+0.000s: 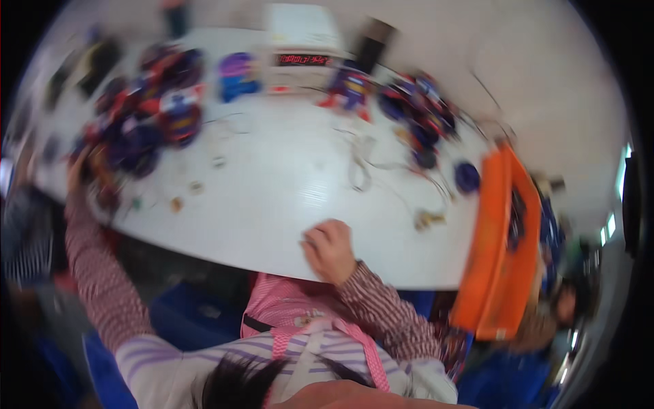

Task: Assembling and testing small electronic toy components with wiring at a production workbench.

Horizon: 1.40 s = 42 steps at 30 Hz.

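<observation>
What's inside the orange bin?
In the orange bin, some dark things show, too blurred to identify. Its walls cover the rest, including the bottom.

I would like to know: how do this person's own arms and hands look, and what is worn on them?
The left sleeve and right sleeve are reddish-brown and pale, finely patterned. The shirt shows white with purple stripes at the left shoulder. The left grip and right grip wear no gloves. Blur hides finer details.
</observation>
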Each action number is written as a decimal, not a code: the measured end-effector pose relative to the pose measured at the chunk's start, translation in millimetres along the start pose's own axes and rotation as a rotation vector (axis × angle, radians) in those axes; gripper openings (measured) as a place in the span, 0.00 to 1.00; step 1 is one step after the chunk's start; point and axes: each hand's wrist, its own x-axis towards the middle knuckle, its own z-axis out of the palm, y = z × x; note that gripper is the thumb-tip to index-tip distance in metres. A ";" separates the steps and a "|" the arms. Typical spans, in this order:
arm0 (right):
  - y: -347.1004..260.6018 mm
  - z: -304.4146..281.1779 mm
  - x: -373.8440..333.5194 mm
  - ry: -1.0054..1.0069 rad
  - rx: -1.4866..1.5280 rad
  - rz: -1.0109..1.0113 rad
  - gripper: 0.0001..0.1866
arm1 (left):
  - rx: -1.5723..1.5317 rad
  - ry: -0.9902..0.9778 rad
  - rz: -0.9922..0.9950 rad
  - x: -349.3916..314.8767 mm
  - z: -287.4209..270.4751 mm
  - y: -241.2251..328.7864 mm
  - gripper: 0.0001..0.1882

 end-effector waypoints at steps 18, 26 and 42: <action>0.5 -37.3 -28.1 0.292 0.327 -0.085 0.12 | 1.122 -0.438 -0.107 -30.2 -52.4 50.8 0.28; 178.3 -187.8 -61.1 1.054 0.451 0.790 0.23 | 0.565 -0.307 0.599 -211.3 218.5 112.1 0.18; 307.5 -240.5 -56.1 0.864 0.639 1.161 0.26 | 1.108 -1.030 1.360 -407.7 691.1 68.5 0.26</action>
